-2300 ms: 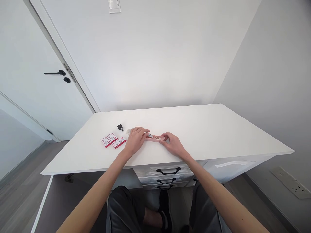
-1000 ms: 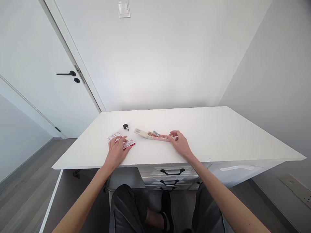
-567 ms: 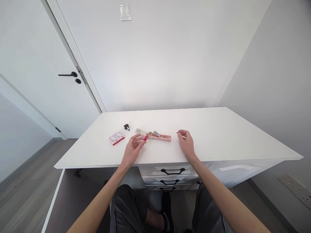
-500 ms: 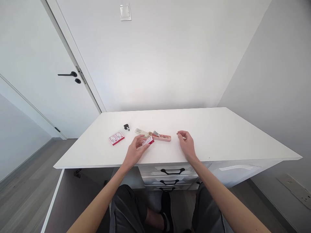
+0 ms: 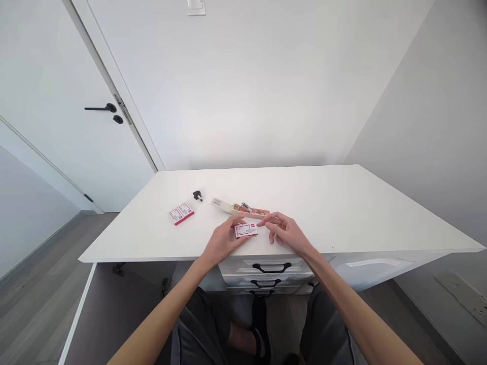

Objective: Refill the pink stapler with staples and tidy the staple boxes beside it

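A small red-and-white box (image 5: 245, 230) is gripped by my left hand (image 5: 224, 241), thumb along its near edge and fingers along its far edge. My right hand (image 5: 283, 232) hovers just right of the box, fingers apart, with nothing visible in it. Behind both hands lies a narrow pink-and-cream case (image 5: 224, 205), opened out on the tabletop. A shiny metal piece, perhaps a nail clipper (image 5: 246, 207), rests on its pink half. Part of that half is hidden behind my right fingers.
Red-and-white boxes (image 5: 181, 213) lie side by side at the left of the white tabletop (image 5: 335, 208). A black-headed key (image 5: 197, 195) is just behind them. Below the front edge are drawers with black handles (image 5: 272, 267) and, at left, an opened cabinet door (image 5: 110, 314).
My left hand has moved right and nearer with the box, turning its label upward. My right hand has come left and nearer, close to the box. The view has tilted down slightly.
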The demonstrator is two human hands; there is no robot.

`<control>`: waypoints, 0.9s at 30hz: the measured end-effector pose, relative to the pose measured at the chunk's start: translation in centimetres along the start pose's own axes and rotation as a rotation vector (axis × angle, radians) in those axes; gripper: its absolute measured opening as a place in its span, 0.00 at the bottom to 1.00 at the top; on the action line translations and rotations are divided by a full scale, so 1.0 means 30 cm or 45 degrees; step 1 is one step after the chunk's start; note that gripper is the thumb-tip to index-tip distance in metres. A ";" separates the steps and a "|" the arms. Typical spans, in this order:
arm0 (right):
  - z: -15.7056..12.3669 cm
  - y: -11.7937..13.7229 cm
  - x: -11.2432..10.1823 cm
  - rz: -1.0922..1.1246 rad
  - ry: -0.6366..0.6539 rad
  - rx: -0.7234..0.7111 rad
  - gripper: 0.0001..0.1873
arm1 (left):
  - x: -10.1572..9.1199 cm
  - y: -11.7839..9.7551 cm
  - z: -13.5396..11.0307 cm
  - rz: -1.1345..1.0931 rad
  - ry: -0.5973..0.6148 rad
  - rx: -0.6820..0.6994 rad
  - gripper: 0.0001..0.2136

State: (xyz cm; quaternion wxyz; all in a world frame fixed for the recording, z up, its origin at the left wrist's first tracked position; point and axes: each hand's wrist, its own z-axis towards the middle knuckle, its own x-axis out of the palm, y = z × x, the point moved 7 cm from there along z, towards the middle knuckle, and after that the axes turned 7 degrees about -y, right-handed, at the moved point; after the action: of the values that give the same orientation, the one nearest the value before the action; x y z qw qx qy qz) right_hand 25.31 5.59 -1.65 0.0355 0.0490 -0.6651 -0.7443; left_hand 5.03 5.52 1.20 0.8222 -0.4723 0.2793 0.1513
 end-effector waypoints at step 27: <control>0.018 -0.026 0.043 -0.060 -0.033 0.117 0.20 | 0.004 0.005 0.001 -0.050 0.028 -0.022 0.23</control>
State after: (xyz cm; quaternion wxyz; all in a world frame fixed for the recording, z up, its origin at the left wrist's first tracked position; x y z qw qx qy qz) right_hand 23.96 6.06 -2.39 0.0071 0.0563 -0.6975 -0.7143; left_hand 5.06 5.62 1.04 0.8179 -0.4863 0.2777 0.1323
